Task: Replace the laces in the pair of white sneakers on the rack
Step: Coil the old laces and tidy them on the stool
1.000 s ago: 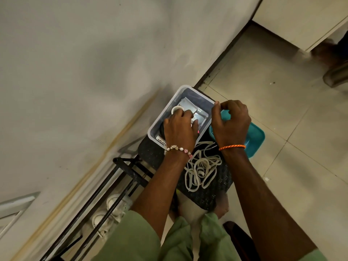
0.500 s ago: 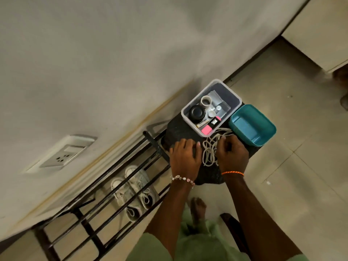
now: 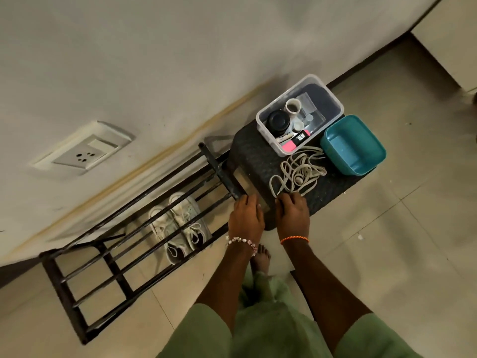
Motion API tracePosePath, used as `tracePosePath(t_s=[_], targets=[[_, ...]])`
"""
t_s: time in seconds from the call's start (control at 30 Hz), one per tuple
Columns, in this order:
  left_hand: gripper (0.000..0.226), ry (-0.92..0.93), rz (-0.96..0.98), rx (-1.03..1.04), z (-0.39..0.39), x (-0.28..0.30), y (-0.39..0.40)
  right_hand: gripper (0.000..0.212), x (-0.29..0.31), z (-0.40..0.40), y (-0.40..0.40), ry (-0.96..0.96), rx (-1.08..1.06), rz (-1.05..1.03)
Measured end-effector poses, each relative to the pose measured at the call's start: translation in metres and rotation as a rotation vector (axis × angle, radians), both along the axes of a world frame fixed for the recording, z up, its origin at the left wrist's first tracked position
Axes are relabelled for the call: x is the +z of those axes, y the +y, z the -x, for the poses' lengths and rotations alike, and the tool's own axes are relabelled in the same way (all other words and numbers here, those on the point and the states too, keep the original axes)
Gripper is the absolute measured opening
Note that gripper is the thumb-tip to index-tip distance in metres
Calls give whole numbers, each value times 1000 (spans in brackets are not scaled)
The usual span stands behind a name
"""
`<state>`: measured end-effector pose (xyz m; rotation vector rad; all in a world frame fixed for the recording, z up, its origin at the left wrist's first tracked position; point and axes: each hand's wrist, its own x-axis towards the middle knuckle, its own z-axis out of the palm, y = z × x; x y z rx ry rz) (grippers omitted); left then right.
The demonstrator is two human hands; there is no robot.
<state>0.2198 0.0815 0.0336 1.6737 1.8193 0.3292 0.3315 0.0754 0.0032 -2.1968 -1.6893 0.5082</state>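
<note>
- Nearest the camera, green sleeves (image 3: pixel 206 329) and green clothing fill the lower edge, with a bare foot (image 3: pixel 260 257) on the tiled floor (image 3: pixel 387 254) between the forearms.
- The left hand (image 3: pixel 246 218), with a beaded bracelet (image 3: pixel 241 241) at its wrist, lies knuckles-up at the near edge of the dark stool (image 3: pixel 258 156) that serves as the worktop; its fingers are laid forward, loosely bent, and its grip holds nothing that can be seen.
- The right hand (image 3: pixel 291 215), with an orange thread band (image 3: pixel 294 239) at the wrist, rests just beside it on the same edge; fingers relaxed, fingertips touching or almost touching the near end of the loose laces (image 3: pixel 299 170), grip closed round nothing.
- The loose laces lie in a pale tangled heap on the worktop, between the hands and the containers.
- Left of the stool, the white sneakers (image 3: pixel 178 223) sit side by side on a lower level of the black metal rack (image 3: pixel 103 257), seen through its bars, still laced.
- Farther on the worktop stands a clear plastic box (image 3: pixel 333 99) holding a black round tin (image 3: pixel 278 121), a white tube (image 3: pixel 293 105) and small items; a teal tub (image 3: pixel 361 140) is just beside it.
- Beyond, the wall carries a white socket plate (image 3: pixel 82 151).
</note>
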Motion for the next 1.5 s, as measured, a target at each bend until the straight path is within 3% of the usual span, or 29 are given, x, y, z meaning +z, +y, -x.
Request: tracePosePath(t_s=[0.17,0.33,0.4,0.5,0.6,0.7,0.83,0.97,1.07,1.2,1.3,1.33,1.4,1.43,1.5], targets=[[42,-96,23,-21,0,6,7,10,20,0,7,68,-25,-50],[61,-206,-24,-149,1,39,29,22,72,-2,27,234,41,-9],[57,-249,-22,-164,4,53,40,20,97,-2,38,307,109,-24],[34,-308,-68,-110,13,83,52,11,143,-1,55,390,178,-46],[21,-376,-169,-76,28,120,54,17,189,5,73,461,224,25],[16,-483,-227,146,51,156,49,26,238,17,85,662,221,174],[26,-643,-127,493,96,188,38,32,310,33,87,949,299,285],[32,-741,-23,773,136,209,26,29,376,49,83,1077,489,374],[33,-711,-12,928,155,235,16,26,417,61,76,1110,670,492],[19,-714,-35,1146,189,255,-2,25,461,78,63,1198,842,548],[15,-510,60,876,198,287,-14,24,484,98,62,1159,893,551],[32,-460,40,726,198,309,-15,24,490,108,63,1113,901,551],[62,-528,-92,445,193,357,-13,23,495,126,64,989,890,537],[62,-613,-165,323,191,386,-15,23,498,136,63,925,882,517],[42,-716,-252,175,191,430,-19,24,504,151,61,849,860,485]])
